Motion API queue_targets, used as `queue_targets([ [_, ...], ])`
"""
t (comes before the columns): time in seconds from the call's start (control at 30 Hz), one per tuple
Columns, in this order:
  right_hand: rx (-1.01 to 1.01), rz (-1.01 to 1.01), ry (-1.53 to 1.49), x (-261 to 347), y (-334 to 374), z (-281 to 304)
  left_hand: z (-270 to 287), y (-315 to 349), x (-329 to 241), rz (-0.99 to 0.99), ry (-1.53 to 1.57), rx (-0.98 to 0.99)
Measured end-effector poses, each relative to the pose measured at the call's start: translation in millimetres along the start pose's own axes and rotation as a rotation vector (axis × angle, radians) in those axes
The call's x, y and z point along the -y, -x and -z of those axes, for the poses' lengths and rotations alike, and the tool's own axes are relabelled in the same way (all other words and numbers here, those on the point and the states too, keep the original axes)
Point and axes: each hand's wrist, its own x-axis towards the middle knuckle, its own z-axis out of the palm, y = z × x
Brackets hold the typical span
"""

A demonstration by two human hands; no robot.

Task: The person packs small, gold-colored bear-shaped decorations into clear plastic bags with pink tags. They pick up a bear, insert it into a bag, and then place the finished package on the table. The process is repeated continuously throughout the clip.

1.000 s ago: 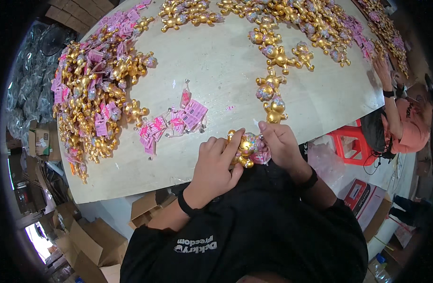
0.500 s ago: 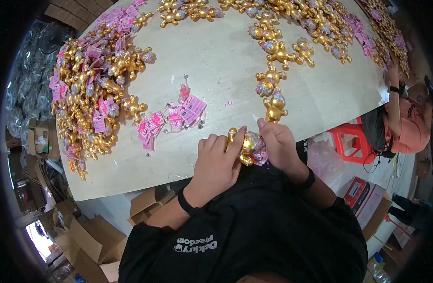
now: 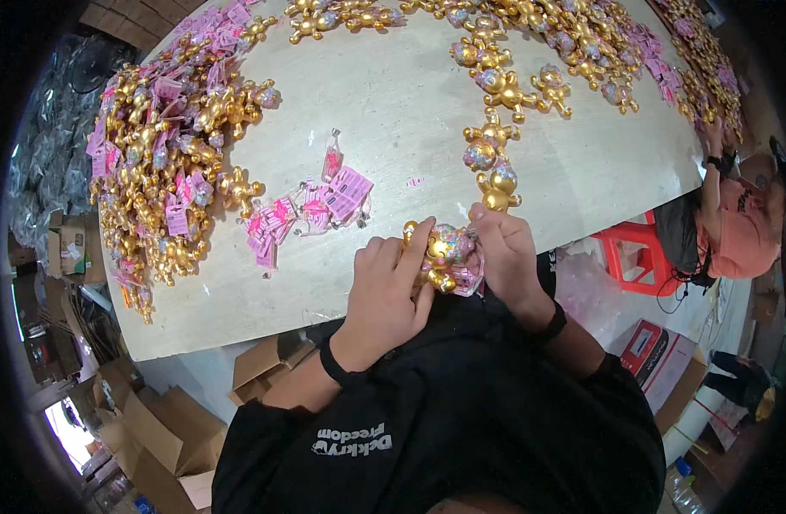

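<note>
At the table's near edge, my left hand (image 3: pixel 382 287) is closed around a shiny gold bear figurine (image 3: pixel 445 247) with a glittery, multicoloured part. My right hand (image 3: pixel 508 257) pinches at the figurine's right side; the small piece between its thumb and fingers is too hidden to name. Below the figurine hangs a pink printed tag (image 3: pixel 468 278), close to the right fingers. Just beyond my right hand, a line of loose gold bears (image 3: pixel 499 187) runs away across the table. Several pink tags in clear wrapping (image 3: pixel 348 194) lie to the left of my hands.
A large heap of gold bears with pink tags (image 3: pixel 157 184) covers the table's left side; more gold bears (image 3: pixel 573 38) lie at the far side. Open cardboard boxes (image 3: pixel 174 437) stand at lower left. At right are a red stool (image 3: pixel 637 261) and another person in orange (image 3: pixel 740 223).
The gold bear has turned in my left hand, showing more of its glittery part. More of the pink tag shows below it. Both hands have shifted slightly.
</note>
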Motion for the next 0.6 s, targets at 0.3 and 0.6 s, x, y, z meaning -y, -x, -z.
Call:
queue_targets([
  [0.3,0.018,-0.030,-0.070,3.0,1.2,-7.0,-1.2,2.5,0.6,-0.017,-0.001,0.015],
  [0.6,0.003,0.082,0.058,1.5,3.6,-8.8,-1.0,1.5,0.4,-0.034,-0.010,0.010],
])
